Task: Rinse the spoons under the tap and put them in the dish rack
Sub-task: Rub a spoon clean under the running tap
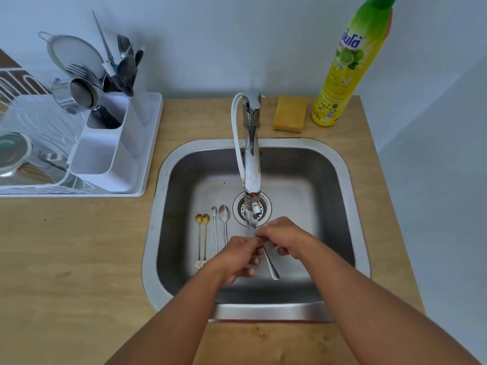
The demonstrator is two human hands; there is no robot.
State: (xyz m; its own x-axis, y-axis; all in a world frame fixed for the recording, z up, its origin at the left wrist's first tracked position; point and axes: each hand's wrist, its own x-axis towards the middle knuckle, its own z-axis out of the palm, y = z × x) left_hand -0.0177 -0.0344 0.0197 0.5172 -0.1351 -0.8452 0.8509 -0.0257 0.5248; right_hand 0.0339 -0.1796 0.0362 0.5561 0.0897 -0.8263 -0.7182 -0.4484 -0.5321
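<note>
- A silver spoon is held over the steel sink, directly under the spout of the chrome tap.
- The left hand is closed around the spoon's upper part, its fingers curled in on it.
- The right hand is pinched shut on the bowl end of the same spoon, which is hidden by the fingers; the handle slants down and out below both hands.
- Whether water is running cannot be told.
- Four more spoons lie side by side on the sink floor, left of the drain: two gold heart-shaped spoons, a slim silver spoon and a larger silver spoon.
- The white dish rack stands on the desk to the left of the sink, its cutlery holder already carrying forks and other utensils.
- A yellow sponge and a green-and-yellow detergent bottle stand behind the sink.
</note>
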